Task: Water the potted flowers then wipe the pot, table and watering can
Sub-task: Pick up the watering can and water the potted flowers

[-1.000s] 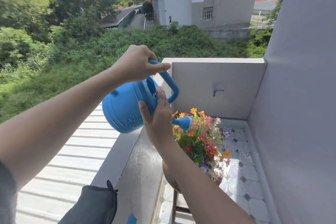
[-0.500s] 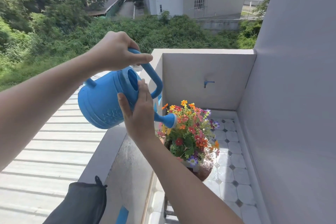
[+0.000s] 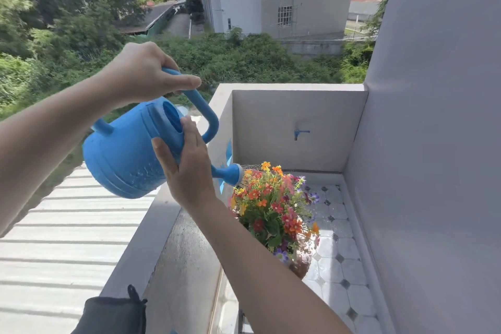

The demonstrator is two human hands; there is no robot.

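left hand [image 3: 143, 73]: i have it wrapped tight over the top of the handle, thumb stretched forward along the blue bar.
right hand [image 3: 189, 168]: my palm lies flat against the side of the can, fingers spread and pointing up, not curled round anything.
watering can [image 3: 127, 154]: blue, held up between my two hands and tipped forward, filler hole facing me, above the ledge's edge.
spout [image 3: 230, 173]: its rose is just beside the top blooms, thin streams leaving it toward them.
flowers [image 3: 273, 206]: orange, red, yellow and purple, standing below the spout inside the walled corner.
pot [image 3: 299, 268]: brown, mostly hidden under leaves and my forearm.
floor tiles [image 3: 339, 266]: white with dark diamonds, glistening wet near the pot.
tap [image 3: 298, 133]: blue, on the back wall, well above the blooms.
dark cloth [image 3: 113, 314]: lies on the ledge near me.
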